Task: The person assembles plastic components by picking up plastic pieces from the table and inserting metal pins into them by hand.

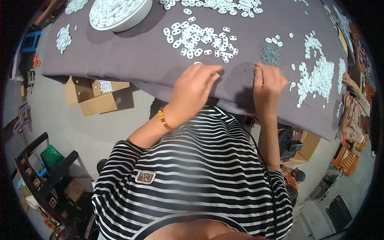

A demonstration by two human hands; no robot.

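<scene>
Left hand (pixel 194 84) pinches small white piece (pixel 217 74) over tablecloth (pixel 132 56); right hand (pixel 269 82) has fingertips together beside grey metal bits (pixel 270 55), can't tell if holding any. Likely picking step; next calls for fine pinch.

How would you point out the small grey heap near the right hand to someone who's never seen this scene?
Start at the grey-brown tablecloth and find the person's right hand. Just beyond it lies a small heap of thin pieces. That heap is dark grey, while the larger pile to its right is white.
</scene>
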